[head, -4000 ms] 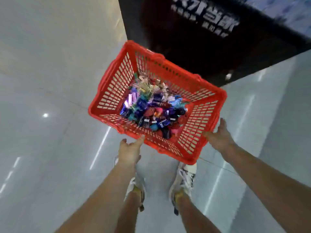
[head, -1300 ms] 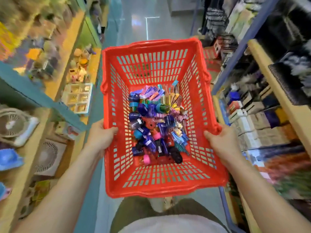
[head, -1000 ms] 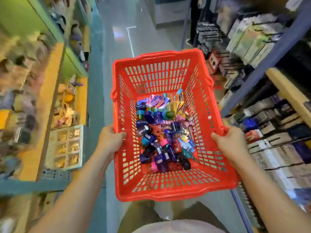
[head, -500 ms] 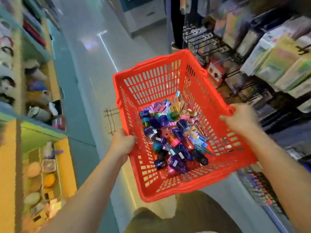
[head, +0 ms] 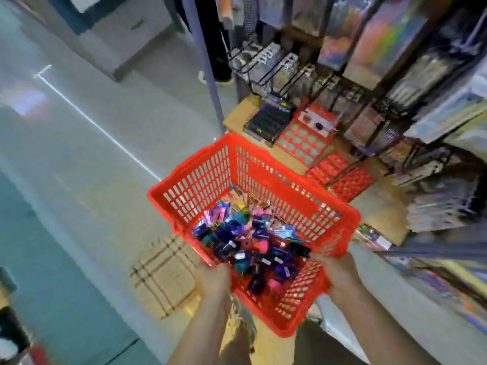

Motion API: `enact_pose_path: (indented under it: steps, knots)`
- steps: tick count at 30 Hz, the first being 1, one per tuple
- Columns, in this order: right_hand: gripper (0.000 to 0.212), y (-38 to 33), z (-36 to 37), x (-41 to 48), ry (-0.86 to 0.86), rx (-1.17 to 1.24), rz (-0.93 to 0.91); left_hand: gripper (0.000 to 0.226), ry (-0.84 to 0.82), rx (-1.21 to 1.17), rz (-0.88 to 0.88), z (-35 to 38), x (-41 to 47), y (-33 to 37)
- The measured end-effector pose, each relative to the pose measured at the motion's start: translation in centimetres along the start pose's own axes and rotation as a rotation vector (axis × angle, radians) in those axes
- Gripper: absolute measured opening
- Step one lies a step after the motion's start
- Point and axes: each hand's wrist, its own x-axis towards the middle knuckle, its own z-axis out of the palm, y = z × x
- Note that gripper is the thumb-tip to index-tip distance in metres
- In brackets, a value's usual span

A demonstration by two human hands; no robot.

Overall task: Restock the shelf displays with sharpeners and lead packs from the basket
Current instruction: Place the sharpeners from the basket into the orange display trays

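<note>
Beside the basket (head: 290, 191), crowded shelf displays (head: 305, 135)

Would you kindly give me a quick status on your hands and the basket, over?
Left hand and right hand both gripping the red basket at its rim. Sharpeners and lead packs heaped inside. Red display tray just beyond; nothing between.

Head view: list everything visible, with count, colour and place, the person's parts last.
basket: one, red, centre, held above the floor
sharpeners and lead packs: many, mostly purple, blue, pink, piled in the basket
red display tray: one, red with pale heart-shaped slots, shelf beyond the basket
dark display box: one, black, left of that tray
hanging packs: many, blurred, on hooks upper right
floor: one, pale grey, left
left hand: one, grips the basket's near left rim
right hand: one, grips its near right rim
</note>
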Motion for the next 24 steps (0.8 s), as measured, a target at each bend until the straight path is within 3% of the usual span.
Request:
enact_pose_path:
  steps: [4, 8, 11, 13, 16, 20, 22, 24]
  knots:
    - [0.028, -0.3, 4.7, 4.8, 0.089, 0.090, 0.125, 0.036, -0.076, 0.043, -0.028, 1.8, 6.2, 1.9]
    - [0.021, -1.5, 8.7, 10.3, 0.169, -0.029, 0.071, 0.020, -0.199, 0.087, -0.171, 4.2, 10.9, 5.4]
    - [0.030, -3.0, 11.4, 14.5, 0.177, -0.132, 0.022, 0.006, -0.330, 0.220, -0.279, 5.5, 15.6, 6.6]
    - [0.036, -3.1, 12.6, 17.5, 0.192, -0.169, 0.009, 0.009, -0.355, 0.379, -0.271, 6.5, 18.6, 7.3]
    - [0.044, -2.6, 14.3, 21.7, 0.197, -0.193, 0.003, 0.021, -0.390, 0.458, -0.199, 8.8, 23.4, 8.5]
    - [0.041, -1.6, 15.7, 26.1, 0.257, -0.226, 0.031, 0.026, -0.429, 0.566, -0.043, 13.1, 29.1, 9.7]
    - [0.043, -0.7, 15.8, 27.8, 0.289, -0.180, 0.039, 0.013, -0.429, 0.801, 0.106, 15.2, 31.8, 9.9]
    - [0.039, 0.0, 15.5, 28.6, 0.297, -0.127, 0.030, 0.018, -0.455, 0.998, 0.205, 16.8, 34.0, 9.6]
